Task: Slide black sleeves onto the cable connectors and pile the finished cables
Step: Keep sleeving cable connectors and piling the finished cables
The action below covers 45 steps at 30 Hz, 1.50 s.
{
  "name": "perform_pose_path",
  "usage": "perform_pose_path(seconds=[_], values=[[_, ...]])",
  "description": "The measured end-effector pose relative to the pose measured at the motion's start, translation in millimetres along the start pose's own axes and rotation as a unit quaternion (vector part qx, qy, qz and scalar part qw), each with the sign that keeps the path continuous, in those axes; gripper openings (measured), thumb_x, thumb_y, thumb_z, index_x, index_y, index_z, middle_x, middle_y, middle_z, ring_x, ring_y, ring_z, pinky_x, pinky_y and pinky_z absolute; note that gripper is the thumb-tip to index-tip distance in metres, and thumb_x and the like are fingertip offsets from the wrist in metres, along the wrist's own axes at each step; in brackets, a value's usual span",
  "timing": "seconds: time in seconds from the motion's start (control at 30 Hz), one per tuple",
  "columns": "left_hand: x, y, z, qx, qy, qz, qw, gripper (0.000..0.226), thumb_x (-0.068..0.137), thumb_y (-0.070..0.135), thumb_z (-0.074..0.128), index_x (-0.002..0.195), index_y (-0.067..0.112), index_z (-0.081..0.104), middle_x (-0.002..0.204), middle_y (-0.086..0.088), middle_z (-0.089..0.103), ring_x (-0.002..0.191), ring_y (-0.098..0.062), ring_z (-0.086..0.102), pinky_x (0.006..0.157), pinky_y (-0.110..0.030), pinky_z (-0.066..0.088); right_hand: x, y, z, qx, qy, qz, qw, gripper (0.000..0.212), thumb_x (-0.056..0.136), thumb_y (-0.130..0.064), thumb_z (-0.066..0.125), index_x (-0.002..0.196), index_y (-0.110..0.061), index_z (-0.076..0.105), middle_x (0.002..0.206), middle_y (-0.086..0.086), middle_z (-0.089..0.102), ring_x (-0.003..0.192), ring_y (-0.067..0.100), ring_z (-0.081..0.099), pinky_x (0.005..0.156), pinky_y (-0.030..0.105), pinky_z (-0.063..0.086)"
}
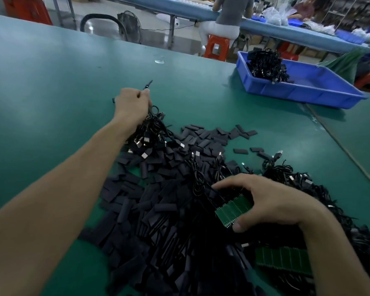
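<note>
left arm stretched far forward, left hand (131,105) fisted, thumb pinched to forefinger; right hand (271,201) nearer, palm down, fingers curled, thumb tucked under.

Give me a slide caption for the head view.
Left hand lifts cables above sleeves; right hand holds green boards.

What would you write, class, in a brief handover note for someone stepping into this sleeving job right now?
Left hand: closed on a bunch of cables, lifted off the green table.
Right hand: gripping a green circuit-board strip over the heap.
Loose black sleeves cover the middle; a cable pile lies to the right; more cables sit in the blue bin.
Done: cannot tell how many.
Left: many sleeves remain loose.
</note>
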State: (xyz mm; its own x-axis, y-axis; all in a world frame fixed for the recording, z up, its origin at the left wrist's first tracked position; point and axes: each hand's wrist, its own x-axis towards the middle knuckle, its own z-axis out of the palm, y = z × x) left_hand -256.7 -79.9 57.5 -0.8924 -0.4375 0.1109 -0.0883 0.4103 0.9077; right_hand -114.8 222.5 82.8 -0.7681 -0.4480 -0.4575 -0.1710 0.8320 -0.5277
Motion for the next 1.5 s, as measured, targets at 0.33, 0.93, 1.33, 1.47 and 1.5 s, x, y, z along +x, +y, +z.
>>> perform_pose_path(seconds=[0.33, 0.93, 1.33, 1.47, 1.5], values=[[38, -24, 6, 0.011, 0.007, -0.114, 0.993, 0.059, 0.094, 0.043, 0.064, 0.131, -0.001, 0.047, 0.126, -0.021, 0.060, 0.085, -0.036, 0.067, 0.089, -0.048, 0.058, 3, 1, 12, -0.063, -0.011, -0.018, 0.998, 0.065, 0.067, -0.026, 0.088, 0.111, -0.051, 0.047, 0.129, -0.027, 0.033, 0.122, 0.003, 0.031, 0.102, 0.030, 0.036], [-130, 3, 30, -0.240, -0.340, 0.162, 0.895, 0.014, 0.085, 0.020, 0.075, 0.087, 0.014, 0.062, 0.073, 0.008, 0.059, 0.061, -0.006, 0.049, 0.059, -0.016, 0.043, 55, -14, 17, 0.340, 0.308, -0.186, 0.869, 0.011, 0.078, -0.035, 0.074, 0.082, -0.027, 0.069, 0.078, -0.004, 0.068, 0.073, 0.011, 0.061, 0.069, 0.025, 0.052], [-131, -8, 33, -0.331, -0.388, 0.032, 0.859, 0.010, 0.079, 0.026, 0.073, 0.077, 0.017, 0.069, 0.066, 0.011, 0.060, 0.058, -0.001, 0.053, 0.055, -0.014, 0.046, 58, -13, 19, 0.435, 0.209, -0.154, 0.862, 0.016, 0.079, -0.027, 0.072, 0.086, -0.016, 0.064, 0.077, 0.007, 0.067, 0.067, 0.019, 0.061, 0.064, 0.030, 0.054], [-130, -7, 34, -0.340, -0.425, 0.000, 0.839, 0.012, 0.081, 0.026, 0.069, 0.070, 0.025, 0.074, 0.065, 0.012, 0.060, 0.057, -0.001, 0.052, 0.054, -0.014, 0.045, 58, -11, 18, 0.474, 0.176, -0.174, 0.845, 0.007, 0.080, -0.023, 0.074, 0.084, -0.018, 0.070, 0.078, 0.007, 0.071, 0.067, 0.017, 0.065, 0.067, 0.028, 0.058], [-131, -7, 35, -0.346, -0.435, -0.007, 0.831, 0.014, 0.082, 0.026, 0.067, 0.069, 0.026, 0.074, 0.064, 0.013, 0.060, 0.056, 0.000, 0.052, 0.054, -0.014, 0.045, 58, -12, 18, 0.488, 0.164, -0.185, 0.837, 0.005, 0.080, -0.023, 0.075, 0.082, -0.020, 0.072, 0.078, 0.005, 0.071, 0.068, 0.015, 0.066, 0.067, 0.027, 0.058]])
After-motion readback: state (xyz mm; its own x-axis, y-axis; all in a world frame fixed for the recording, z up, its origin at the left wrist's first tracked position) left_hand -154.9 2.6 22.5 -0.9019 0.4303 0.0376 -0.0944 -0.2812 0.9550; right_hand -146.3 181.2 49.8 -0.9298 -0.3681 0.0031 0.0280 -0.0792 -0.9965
